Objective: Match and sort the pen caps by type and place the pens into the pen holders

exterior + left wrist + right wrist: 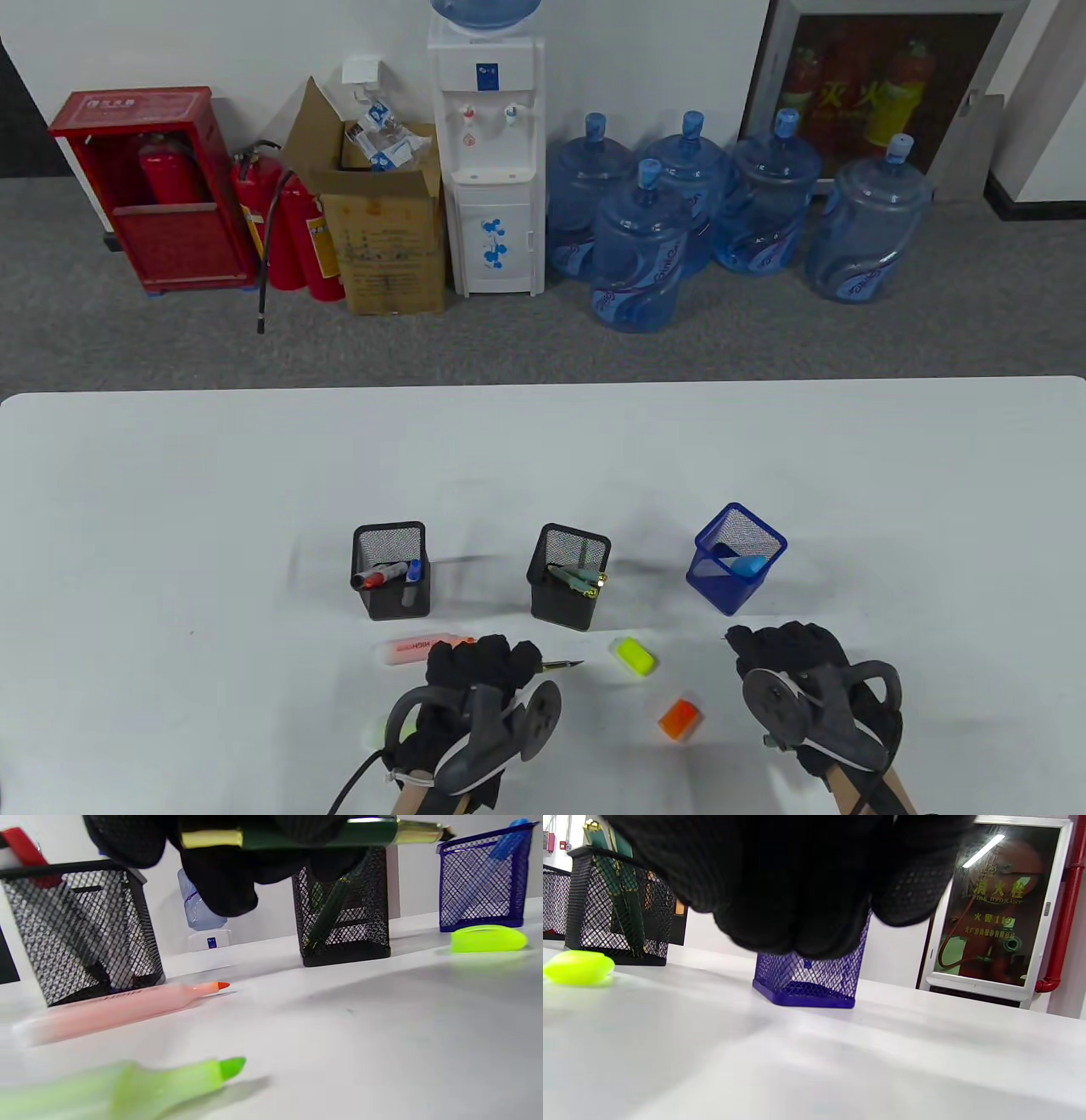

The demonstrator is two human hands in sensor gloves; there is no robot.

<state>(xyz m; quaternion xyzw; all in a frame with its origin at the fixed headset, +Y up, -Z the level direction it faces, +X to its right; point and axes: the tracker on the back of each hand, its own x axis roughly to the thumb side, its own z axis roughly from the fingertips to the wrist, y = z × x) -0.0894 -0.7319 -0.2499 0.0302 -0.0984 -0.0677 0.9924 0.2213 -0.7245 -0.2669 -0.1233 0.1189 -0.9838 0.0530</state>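
My left hand [479, 671] [229, 878] grips a dark green pen [562, 665] [369, 832] with gold bands, its bare tip pointing right. An uncapped orange highlighter [416, 649] [118, 1010] lies just beyond that hand. An uncapped green highlighter [148, 1086] lies beside the wrist. A yellow-green cap [635, 656] [579, 966] and an orange cap [680, 719] lie between the hands. My right hand [785, 654] [797, 921] hovers in front of the blue holder [736, 558] with fingers curled; nothing shows in them.
The left black mesh holder [391, 570] contains markers, and the middle black holder [570, 576] has green pens. A blue pen leans in the blue holder. Beyond the table stand water bottles [636, 255] and a dispenser [492, 161].
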